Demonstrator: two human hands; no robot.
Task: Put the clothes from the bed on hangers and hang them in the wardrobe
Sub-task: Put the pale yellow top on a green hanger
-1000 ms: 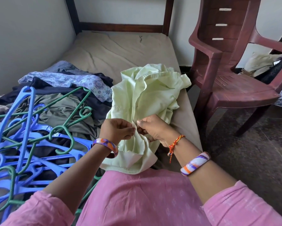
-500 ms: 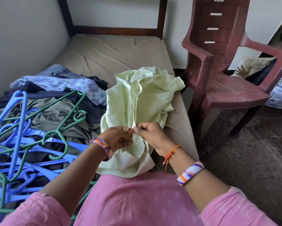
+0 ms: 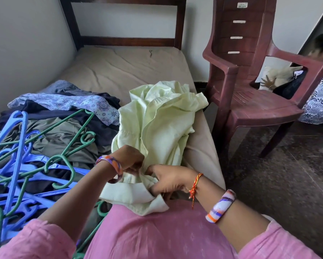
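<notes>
Fingers (image 3: 136,166) of both hands, left hand (image 3: 130,159) and right hand (image 3: 169,181), pinch the crumpled pale-green cotton shirt (image 3: 157,124) at its near edge; shirt lies on the beige-sheeted bed (image 3: 119,70), beside tangled blue and green plastic hangers (image 3: 22,165).

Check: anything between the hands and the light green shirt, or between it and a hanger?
Nothing between hands and shirt: the left hand and right hand both pinch the light green shirt at its near edge. The hangers lie tangled beside it on the bed, unobstructed. No wardrobe is in view.
</notes>
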